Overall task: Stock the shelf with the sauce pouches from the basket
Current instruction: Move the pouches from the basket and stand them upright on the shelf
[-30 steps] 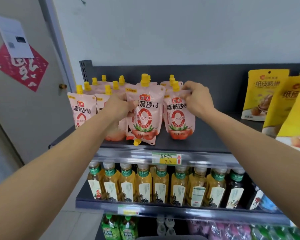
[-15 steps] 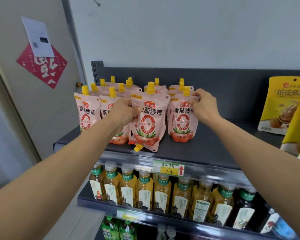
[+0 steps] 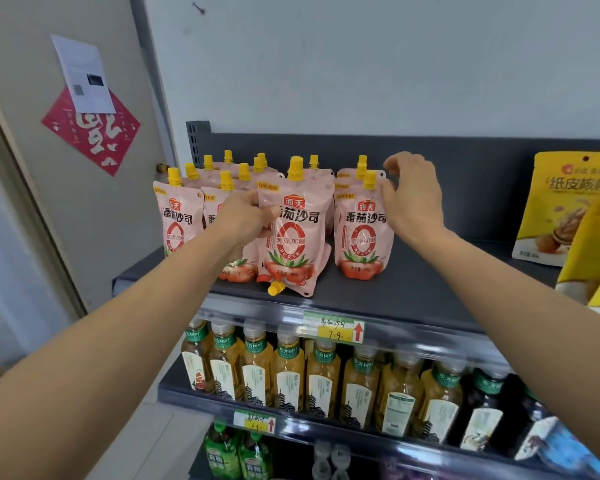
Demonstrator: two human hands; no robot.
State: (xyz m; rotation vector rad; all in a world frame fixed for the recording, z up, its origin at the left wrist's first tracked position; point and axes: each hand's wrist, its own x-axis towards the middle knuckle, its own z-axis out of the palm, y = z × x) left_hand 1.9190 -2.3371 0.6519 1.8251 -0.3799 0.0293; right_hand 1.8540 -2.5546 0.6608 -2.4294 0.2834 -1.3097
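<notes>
okay, counting the sauce pouches [image 3: 297, 233]: twelve yellow caps standing, four of those across the front row, plus one more lying flat at the front edge, so thirteen. three shelves [image 3: 413, 282] in sight. next one down, eight amber tea bottles [image 3: 288, 372] in a line, then one dark bottle [image 3: 485, 407] beside them. two green bottles [image 3: 222, 457] at the bottom. two price tags [image 3: 333, 330]. over on the right, three yellow snack bags [image 3: 568, 206], two of them cut off. two hands up: left hand [image 3: 243, 216], right hand [image 3: 411, 199]. on the door, one white sheet [image 3: 84, 74], one red sign [image 3: 90, 133].
</notes>
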